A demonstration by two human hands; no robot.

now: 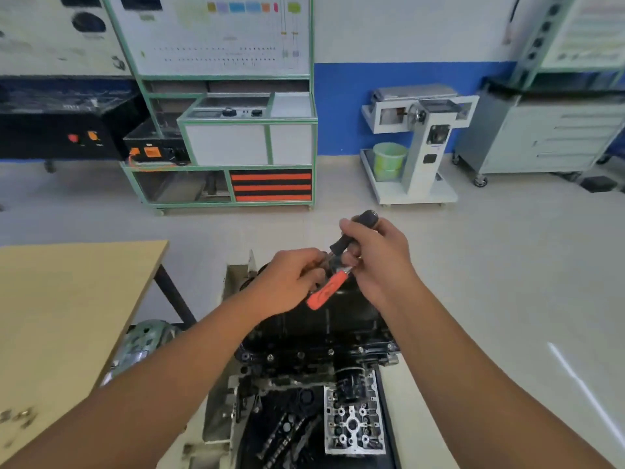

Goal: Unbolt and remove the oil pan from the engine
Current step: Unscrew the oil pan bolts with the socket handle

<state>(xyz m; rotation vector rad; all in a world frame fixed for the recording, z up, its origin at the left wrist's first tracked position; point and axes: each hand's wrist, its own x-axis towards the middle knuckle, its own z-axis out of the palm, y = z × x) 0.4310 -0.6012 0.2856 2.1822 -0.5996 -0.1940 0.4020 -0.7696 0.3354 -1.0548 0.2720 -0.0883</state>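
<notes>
We are gripping a black-handled tool (351, 236) in our right hand (375, 255) and an orange-handled ratchet (326, 289) in our left hand (287, 282), fingers closed round each. Below, the black oil pan (324, 319) is sitting on the engine (304, 377), flange bolts apparently awaiting removal.

No legible writing anywhere in view

The training board (216, 35) far beyond the hands carries coloured label patches and rows of small markings, all too blurred to read. The orange tool handle (325, 290) between the hands bears a dark mark that cannot be made out as letters.
</notes>
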